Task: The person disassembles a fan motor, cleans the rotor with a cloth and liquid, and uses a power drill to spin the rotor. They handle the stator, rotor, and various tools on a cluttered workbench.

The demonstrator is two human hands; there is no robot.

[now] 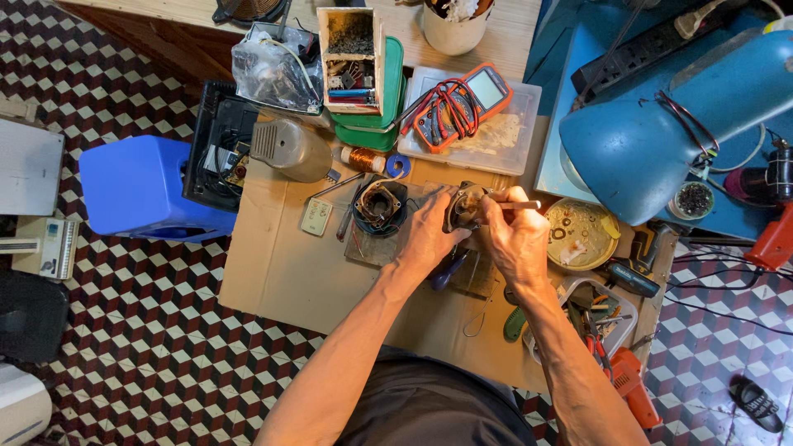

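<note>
Repair workshop, cluttered workbench [273,272], orange multimeter [462,103], copper wire spool [363,158], tray of hand tools [599,318], patterned tile floor [149,330]

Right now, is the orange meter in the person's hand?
No, the orange meter lies on a clear box lid, away from both hands.

A sheet of cardboard [289,272] covers the workbench. Near its middle, both hands meet on a small motor part [465,206]: the left hand [429,235] to its left, the right hand [516,235] to its right. Just left lies a wound stator [378,206]. Farther back, a multimeter [462,103] rests on a lidded box [512,136] (leads coiled on top). A round dish [582,234] sits right of the hands.
</note>
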